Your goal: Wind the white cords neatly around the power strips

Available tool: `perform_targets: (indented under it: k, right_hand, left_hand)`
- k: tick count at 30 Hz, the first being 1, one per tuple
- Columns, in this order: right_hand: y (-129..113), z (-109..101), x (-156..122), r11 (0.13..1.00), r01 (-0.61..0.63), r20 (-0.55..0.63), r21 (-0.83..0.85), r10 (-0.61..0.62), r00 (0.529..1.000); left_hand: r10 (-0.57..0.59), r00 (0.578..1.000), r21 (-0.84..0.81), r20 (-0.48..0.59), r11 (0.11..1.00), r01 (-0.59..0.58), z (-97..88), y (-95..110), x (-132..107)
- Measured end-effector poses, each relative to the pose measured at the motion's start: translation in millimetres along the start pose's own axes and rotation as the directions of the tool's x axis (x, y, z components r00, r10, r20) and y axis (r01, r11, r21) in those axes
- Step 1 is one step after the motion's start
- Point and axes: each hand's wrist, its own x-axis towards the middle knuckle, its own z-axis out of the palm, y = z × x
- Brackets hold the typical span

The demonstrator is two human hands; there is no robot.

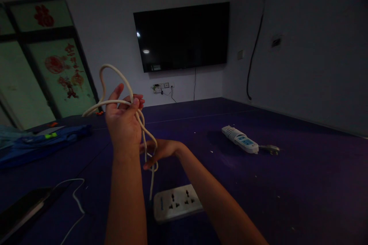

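Note:
A white power cord (115, 69) hangs in loops from my left hand (124, 113), which is raised and pinches it between thumb and fingers. Below and to the right, my right hand (161, 150) reaches across with its fingers around the lower strands of the same cord. From there the cord drops to a white power strip (178, 202) with several sockets, lying on the purple surface. My right forearm covers the right end of that strip.
Further right lies a second power strip (240, 139) with its cord wrapped around it and its plug (272, 149) sticking out. At left are a dark device (24, 208) with a thin white cable (77, 199) and blue cloth (57, 139). A television (184, 38) hangs on the wall.

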Motion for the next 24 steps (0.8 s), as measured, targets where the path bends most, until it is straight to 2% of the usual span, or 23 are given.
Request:
perform_targets:
  k: [3,6,9,12,16,20,24]
  right_hand:
    - [23.1,2.5,5.2,0.99,-0.14,0.054,-0.012,0.14,0.989]
    - [41.3,3.6,8.1,0.951,-0.308,0.09,0.011,0.306,0.948]
    - [50.3,0.7,7.6,0.912,-0.4,-0.002,0.088,0.402,0.916]
    - [50.6,-6.3,2.2,0.906,-0.373,-0.167,0.198,0.406,0.898]
    - [41.0,-20.5,-11.2,0.926,-0.284,-0.373,0.25,0.363,0.854]
    - [25.2,-38.0,-26.8,0.946,-0.143,-0.525,0.291,0.283,0.803]
    - [9.8,-52.0,-39.3,0.971,0.015,-0.682,0.239,0.157,0.714]
  left_hand:
    - [0.063,0.998,-0.003,0.023,0.998,-0.063,-5.5,3.5,2.5]
    - [0.108,0.994,-0.005,0.0,0.994,-0.108,-5.0,6.5,2.1]
    - [0.124,0.988,-0.046,-0.09,0.991,-0.128,0.2,8.7,0.8]
    - [0.148,0.971,-0.085,-0.189,0.982,-0.166,3.5,10.1,0.6]
    - [0.162,0.949,-0.11,-0.27,0.974,-0.198,-2.2,13.2,4.6]
    - [0.068,0.918,-0.174,-0.39,0.974,-0.146,-14.6,17.3,12.9]
    - [-0.034,0.892,-0.234,-0.451,0.969,-0.082,-22.1,12.0,18.6]
